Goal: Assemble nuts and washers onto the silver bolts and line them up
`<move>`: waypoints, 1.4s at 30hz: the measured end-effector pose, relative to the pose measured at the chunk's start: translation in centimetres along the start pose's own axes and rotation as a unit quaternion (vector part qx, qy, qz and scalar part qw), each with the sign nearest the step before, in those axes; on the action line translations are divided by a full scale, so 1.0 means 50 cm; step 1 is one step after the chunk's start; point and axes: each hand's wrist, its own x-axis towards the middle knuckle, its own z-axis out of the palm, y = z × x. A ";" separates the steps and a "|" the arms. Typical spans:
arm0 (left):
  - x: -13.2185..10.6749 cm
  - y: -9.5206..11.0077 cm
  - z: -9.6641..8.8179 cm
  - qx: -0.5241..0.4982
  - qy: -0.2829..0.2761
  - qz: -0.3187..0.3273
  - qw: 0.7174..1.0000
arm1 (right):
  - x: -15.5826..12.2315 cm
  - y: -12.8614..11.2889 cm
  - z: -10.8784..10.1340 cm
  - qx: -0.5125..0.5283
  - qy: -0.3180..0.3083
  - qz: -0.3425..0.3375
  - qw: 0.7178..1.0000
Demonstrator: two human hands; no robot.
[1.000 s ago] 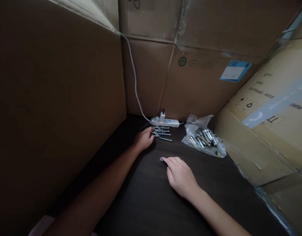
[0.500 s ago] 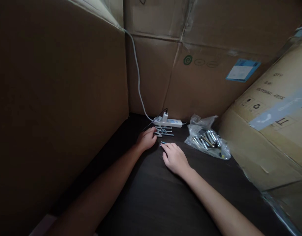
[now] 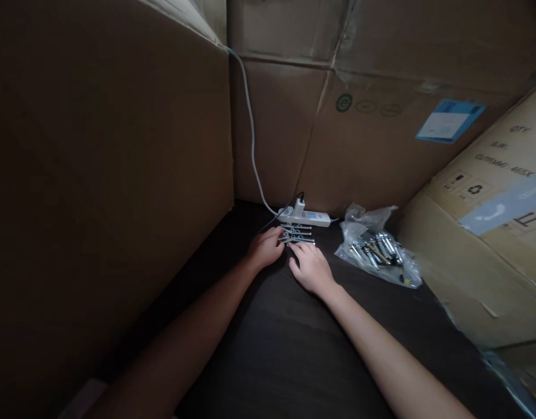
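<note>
Several metal bolts (image 3: 303, 234) lie side by side in a row on the dark tabletop, with small rings and short metal pieces at their left ends. My left hand (image 3: 268, 247) rests at those left ends, fingers curled together; what is under its fingertips is hidden. Close beside it, my right hand (image 3: 312, 266) is at the near side of the row. Its fingers are bent onto another bolt, mostly covered by the hand, with a small bright ring (image 3: 288, 245) showing at the index fingertip.
Behind the bolts lies a white power strip (image 3: 315, 218) with a plug and a cable (image 3: 251, 128). A clear plastic bag (image 3: 381, 250) of metal bolts is to the right. Cardboard boxes (image 3: 285, 128) stand around the dark tabletop (image 3: 268, 349).
My right hand has moved forward with its bolt, up to the near side of the row. My left hand stays by the left ends. The view has shifted slightly.
</note>
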 end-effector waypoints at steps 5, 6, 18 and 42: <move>-0.001 0.004 -0.003 -0.004 0.006 -0.002 1.000 | -0.002 0.003 -0.002 0.018 0.001 -0.003 1.000; -0.001 0.005 -0.004 -0.005 0.007 -0.002 1.000 | -0.002 0.004 -0.002 0.021 0.002 -0.003 1.000; 0.001 0.003 -0.006 -0.010 0.016 0.005 1.000 | -0.034 0.060 -0.057 0.066 0.062 0.033 0.995; 0.006 0.003 -0.008 -0.007 0.003 0.015 1.000 | -0.079 0.295 -0.086 -0.100 -0.003 0.270 0.957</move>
